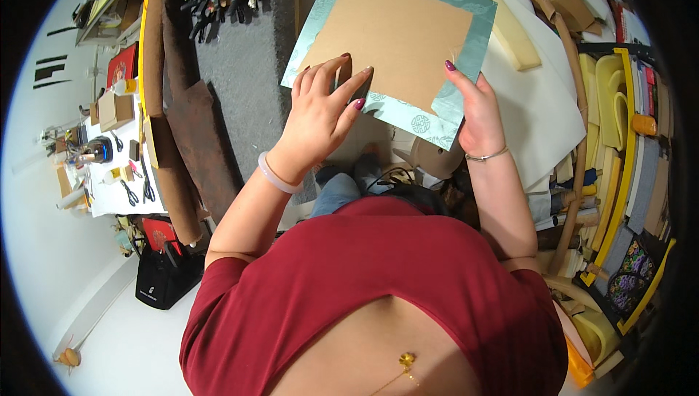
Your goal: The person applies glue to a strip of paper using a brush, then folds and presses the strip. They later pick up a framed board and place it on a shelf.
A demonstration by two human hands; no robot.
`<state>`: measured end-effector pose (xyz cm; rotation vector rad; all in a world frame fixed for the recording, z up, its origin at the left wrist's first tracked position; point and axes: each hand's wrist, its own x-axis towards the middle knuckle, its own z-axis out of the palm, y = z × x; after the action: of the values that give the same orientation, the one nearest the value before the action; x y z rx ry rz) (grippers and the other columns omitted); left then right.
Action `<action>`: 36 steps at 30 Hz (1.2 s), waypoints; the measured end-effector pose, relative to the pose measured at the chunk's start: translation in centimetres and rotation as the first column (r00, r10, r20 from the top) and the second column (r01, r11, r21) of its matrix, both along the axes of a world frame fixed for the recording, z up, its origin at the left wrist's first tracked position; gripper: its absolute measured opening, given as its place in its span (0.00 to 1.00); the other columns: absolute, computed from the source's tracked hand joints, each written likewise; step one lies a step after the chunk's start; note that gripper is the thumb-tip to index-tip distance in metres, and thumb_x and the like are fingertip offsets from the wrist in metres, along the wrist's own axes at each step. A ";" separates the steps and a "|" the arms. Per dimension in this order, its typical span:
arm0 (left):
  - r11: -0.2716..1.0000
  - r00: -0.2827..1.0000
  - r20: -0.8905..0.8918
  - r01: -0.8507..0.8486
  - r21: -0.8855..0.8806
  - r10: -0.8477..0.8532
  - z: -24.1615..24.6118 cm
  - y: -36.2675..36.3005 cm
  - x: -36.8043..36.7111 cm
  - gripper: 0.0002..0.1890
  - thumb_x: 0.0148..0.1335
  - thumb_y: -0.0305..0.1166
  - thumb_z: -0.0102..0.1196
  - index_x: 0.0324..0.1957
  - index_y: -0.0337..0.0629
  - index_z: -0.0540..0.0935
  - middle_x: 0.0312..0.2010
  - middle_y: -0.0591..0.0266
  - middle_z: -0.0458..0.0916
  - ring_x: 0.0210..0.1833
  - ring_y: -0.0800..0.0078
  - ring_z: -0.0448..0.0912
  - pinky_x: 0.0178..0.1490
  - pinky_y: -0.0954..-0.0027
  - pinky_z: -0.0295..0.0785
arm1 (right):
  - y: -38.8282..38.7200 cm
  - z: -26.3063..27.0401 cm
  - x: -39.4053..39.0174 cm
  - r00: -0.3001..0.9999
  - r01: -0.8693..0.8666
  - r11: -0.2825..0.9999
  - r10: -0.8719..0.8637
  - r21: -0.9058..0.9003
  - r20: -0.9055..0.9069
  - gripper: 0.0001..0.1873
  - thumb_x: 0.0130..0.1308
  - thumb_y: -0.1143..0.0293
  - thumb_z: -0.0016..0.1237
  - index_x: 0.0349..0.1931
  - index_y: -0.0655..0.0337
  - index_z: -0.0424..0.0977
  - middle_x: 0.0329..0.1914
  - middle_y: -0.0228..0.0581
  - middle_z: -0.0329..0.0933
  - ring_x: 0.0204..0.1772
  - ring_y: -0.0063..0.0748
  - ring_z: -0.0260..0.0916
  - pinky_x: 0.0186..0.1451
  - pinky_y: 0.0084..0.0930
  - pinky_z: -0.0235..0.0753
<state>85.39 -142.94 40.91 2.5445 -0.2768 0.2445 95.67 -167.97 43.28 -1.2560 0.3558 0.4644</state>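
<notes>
A square board [393,41] with a plain tan middle and a teal patterned fabric border is tilted in front of me. My right hand [480,112] grips its lower right corner, thumb on the upper face, fingers behind. Over the lower left part of the board lies my left hand [330,95], fingers spread, fingertips at the tan surface; it grips nothing. Loose threads [454,57] show near the right thumb.
Black clamps [235,5] ring another teal-edged piece at the upper left, on grey felt [246,68]. White sheets [538,106] and a yellow foam block [516,41] lie right. Brown rolls [169,177] stand left; scissors [129,193] rest on a white table [104,207].
</notes>
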 end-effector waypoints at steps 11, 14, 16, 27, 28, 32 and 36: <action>0.982 0.998 -0.009 -0.061 0.179 0.064 3.0 1.1 5.5 0.27 0.74 0.47 0.52 0.73 0.56 0.76 0.68 0.47 0.72 0.70 0.49 0.69 0.77 0.45 0.54 | 1.9 0.5 6.3 0.998 -0.035 0.994 0.040 0.102 -0.050 0.13 0.74 0.69 0.60 0.55 0.60 0.79 0.51 0.29 0.80 0.53 0.23 0.76 0.54 0.26 0.76; 0.991 0.991 -0.049 -0.122 0.056 0.125 2.6 3.8 8.2 0.28 0.76 0.44 0.49 0.74 0.49 0.74 0.69 0.47 0.72 0.71 0.50 0.69 0.77 0.48 0.53 | 4.6 -0.2 10.1 0.995 -0.078 0.987 0.086 0.141 -0.052 0.13 0.74 0.69 0.59 0.55 0.60 0.79 0.51 0.29 0.80 0.53 0.24 0.77 0.54 0.27 0.77; 0.958 0.976 -0.123 -0.204 -0.201 0.182 2.0 6.2 10.9 0.27 0.78 0.40 0.45 0.75 0.42 0.71 0.70 0.47 0.73 0.73 0.52 0.69 0.79 0.52 0.53 | 7.0 -0.9 13.4 0.994 -0.100 0.989 0.105 0.110 -0.040 0.13 0.74 0.69 0.59 0.55 0.60 0.79 0.51 0.29 0.80 0.53 0.24 0.77 0.55 0.27 0.77; 0.996 0.987 -0.144 -0.065 0.060 0.073 2.7 17.6 29.7 0.29 0.78 0.50 0.40 0.76 0.55 0.72 0.71 0.50 0.70 0.74 0.50 0.67 0.82 0.33 0.40 | 17.9 0.5 32.2 0.991 -0.103 0.992 0.109 0.072 -0.079 0.15 0.74 0.70 0.58 0.58 0.61 0.77 0.54 0.32 0.82 0.57 0.27 0.78 0.61 0.31 0.77; 0.994 0.985 -0.155 -0.058 0.090 0.072 2.8 18.0 31.7 0.28 0.77 0.50 0.44 0.75 0.58 0.73 0.70 0.50 0.70 0.71 0.51 0.70 0.81 0.30 0.40 | 18.3 0.6 33.7 0.991 -0.098 0.991 0.105 0.088 -0.080 0.15 0.74 0.71 0.58 0.58 0.61 0.77 0.54 0.32 0.82 0.57 0.27 0.78 0.61 0.31 0.77; 0.969 0.989 -0.140 -0.013 0.245 0.048 2.7 19.2 38.5 0.29 0.76 0.53 0.48 0.75 0.61 0.73 0.70 0.53 0.71 0.68 0.51 0.72 0.80 0.28 0.43 | 19.4 0.6 39.4 0.996 -0.057 0.996 0.061 0.062 -0.067 0.12 0.74 0.72 0.58 0.55 0.61 0.79 0.53 0.31 0.82 0.55 0.25 0.78 0.60 0.29 0.76; 0.985 0.988 -0.151 -0.009 0.171 0.035 1.7 20.7 46.0 0.29 0.77 0.52 0.47 0.76 0.61 0.72 0.70 0.53 0.72 0.71 0.52 0.72 0.79 0.29 0.44 | 21.0 0.1 47.6 0.995 -0.061 0.998 0.059 -0.020 -0.077 0.11 0.73 0.72 0.58 0.54 0.61 0.80 0.52 0.29 0.82 0.54 0.24 0.77 0.58 0.27 0.75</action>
<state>131.40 -122.25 42.63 2.7187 -0.2187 0.0336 143.27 -147.01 43.35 -1.2753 0.3896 0.5623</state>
